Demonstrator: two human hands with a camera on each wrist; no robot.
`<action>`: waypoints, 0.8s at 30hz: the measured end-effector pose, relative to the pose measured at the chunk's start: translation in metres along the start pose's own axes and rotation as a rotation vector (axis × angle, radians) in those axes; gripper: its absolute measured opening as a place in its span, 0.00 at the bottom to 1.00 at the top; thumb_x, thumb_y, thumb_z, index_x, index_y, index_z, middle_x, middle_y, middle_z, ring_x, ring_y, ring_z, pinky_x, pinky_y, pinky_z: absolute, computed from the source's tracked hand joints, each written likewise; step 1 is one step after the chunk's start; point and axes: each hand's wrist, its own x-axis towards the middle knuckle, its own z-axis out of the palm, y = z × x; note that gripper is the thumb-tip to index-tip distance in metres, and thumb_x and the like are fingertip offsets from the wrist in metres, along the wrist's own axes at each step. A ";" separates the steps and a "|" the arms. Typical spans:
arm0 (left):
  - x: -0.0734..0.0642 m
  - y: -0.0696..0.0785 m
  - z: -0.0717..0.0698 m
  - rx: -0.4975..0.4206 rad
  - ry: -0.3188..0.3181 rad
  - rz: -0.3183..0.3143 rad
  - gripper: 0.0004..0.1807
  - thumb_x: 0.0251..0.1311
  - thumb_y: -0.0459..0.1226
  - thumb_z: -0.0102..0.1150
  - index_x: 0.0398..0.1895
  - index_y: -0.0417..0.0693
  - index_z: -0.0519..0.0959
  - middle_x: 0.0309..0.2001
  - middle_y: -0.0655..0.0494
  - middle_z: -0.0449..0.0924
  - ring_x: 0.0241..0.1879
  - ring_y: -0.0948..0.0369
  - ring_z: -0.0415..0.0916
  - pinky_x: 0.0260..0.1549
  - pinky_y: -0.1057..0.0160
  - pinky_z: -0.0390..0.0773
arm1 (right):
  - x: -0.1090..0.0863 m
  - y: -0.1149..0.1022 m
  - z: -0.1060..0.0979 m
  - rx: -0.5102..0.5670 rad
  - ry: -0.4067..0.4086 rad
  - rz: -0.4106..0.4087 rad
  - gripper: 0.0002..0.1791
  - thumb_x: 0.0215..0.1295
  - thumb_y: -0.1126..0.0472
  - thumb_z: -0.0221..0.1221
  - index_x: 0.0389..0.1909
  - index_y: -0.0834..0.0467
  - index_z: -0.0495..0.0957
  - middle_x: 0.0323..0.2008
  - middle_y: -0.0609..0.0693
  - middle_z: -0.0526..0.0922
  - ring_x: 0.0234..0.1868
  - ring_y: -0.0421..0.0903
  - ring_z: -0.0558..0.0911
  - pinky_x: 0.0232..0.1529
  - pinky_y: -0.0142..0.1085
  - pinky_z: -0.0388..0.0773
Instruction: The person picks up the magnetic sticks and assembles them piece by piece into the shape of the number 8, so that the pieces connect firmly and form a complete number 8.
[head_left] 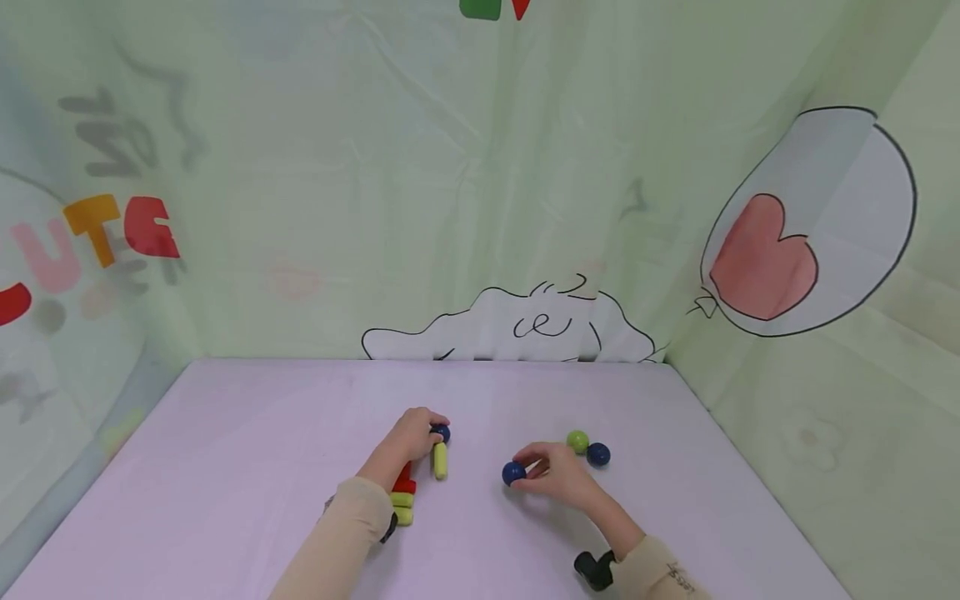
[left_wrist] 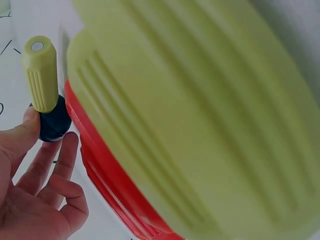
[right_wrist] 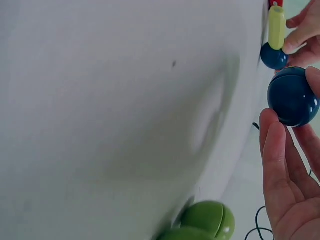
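My left hand (head_left: 408, 435) holds a dark blue ball (left_wrist: 54, 120) between thumb and fingers. A yellow-green ribbed rod (left_wrist: 42, 80) joins that ball end-on and points towards the near side in the head view. To the right, my right hand (head_left: 561, 477) pinches another blue ball (right_wrist: 294, 97) by its fingertips, apart from the rod. Under the left forearm lie red rods (head_left: 405, 481) and yellow-green rods (head_left: 402, 517), partly hidden by the arm. The left wrist view shows them large and close.
Beyond my right hand, a green ball (head_left: 577, 442) and a blue ball (head_left: 597, 454) rest on the pale table (head_left: 262, 433). Printed curtains (head_left: 300, 167) enclose the table at the back and sides. Dark wrist camera mounts (head_left: 595, 571) stick out from the sleeves.
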 end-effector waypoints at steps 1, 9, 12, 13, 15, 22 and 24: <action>0.000 0.000 0.000 0.003 0.002 0.000 0.15 0.58 0.31 0.57 0.49 0.47 0.79 0.53 0.42 0.72 0.54 0.49 0.68 0.53 0.51 0.66 | 0.001 -0.001 0.003 -0.004 -0.008 0.004 0.19 0.46 0.61 0.69 0.40 0.61 0.78 0.36 0.50 0.81 0.31 0.43 0.78 0.31 0.32 0.75; 0.000 0.001 -0.001 -0.004 -0.009 -0.034 0.16 0.59 0.32 0.56 0.51 0.48 0.79 0.54 0.41 0.71 0.54 0.50 0.68 0.54 0.50 0.65 | 0.012 -0.012 0.019 -0.029 -0.086 0.006 0.18 0.47 0.62 0.69 0.41 0.61 0.78 0.37 0.51 0.80 0.32 0.43 0.77 0.32 0.33 0.76; 0.000 0.001 -0.001 -0.005 -0.007 -0.031 0.16 0.59 0.32 0.56 0.50 0.48 0.79 0.54 0.42 0.71 0.54 0.50 0.67 0.54 0.50 0.65 | 0.015 -0.014 0.024 -0.039 -0.106 -0.001 0.18 0.47 0.61 0.69 0.40 0.60 0.78 0.36 0.50 0.80 0.32 0.43 0.77 0.32 0.32 0.75; 0.000 0.001 -0.001 -0.003 -0.006 -0.029 0.16 0.59 0.32 0.56 0.50 0.48 0.79 0.54 0.42 0.71 0.55 0.50 0.67 0.54 0.50 0.65 | 0.016 -0.014 0.026 -0.040 -0.111 -0.001 0.18 0.47 0.61 0.69 0.40 0.60 0.78 0.36 0.50 0.80 0.32 0.43 0.77 0.32 0.32 0.75; 0.000 0.001 -0.001 -0.001 -0.005 -0.025 0.16 0.59 0.32 0.56 0.50 0.48 0.79 0.54 0.42 0.72 0.54 0.50 0.68 0.54 0.50 0.65 | 0.019 -0.015 0.029 -0.045 -0.123 -0.002 0.17 0.47 0.61 0.68 0.40 0.60 0.79 0.36 0.49 0.80 0.31 0.42 0.77 0.31 0.32 0.75; 0.000 0.001 -0.002 -0.011 -0.012 -0.032 0.15 0.59 0.32 0.56 0.50 0.48 0.79 0.54 0.42 0.72 0.53 0.51 0.68 0.54 0.50 0.65 | 0.023 -0.018 0.039 -0.018 -0.156 0.002 0.17 0.47 0.61 0.69 0.40 0.60 0.79 0.35 0.49 0.80 0.30 0.41 0.76 0.31 0.31 0.75; -0.001 0.001 -0.002 -0.011 -0.017 -0.036 0.15 0.59 0.32 0.56 0.50 0.49 0.79 0.54 0.42 0.72 0.52 0.51 0.69 0.54 0.50 0.66 | 0.023 -0.020 0.041 -0.014 -0.160 -0.009 0.17 0.47 0.62 0.69 0.39 0.60 0.79 0.34 0.49 0.80 0.30 0.41 0.76 0.31 0.31 0.75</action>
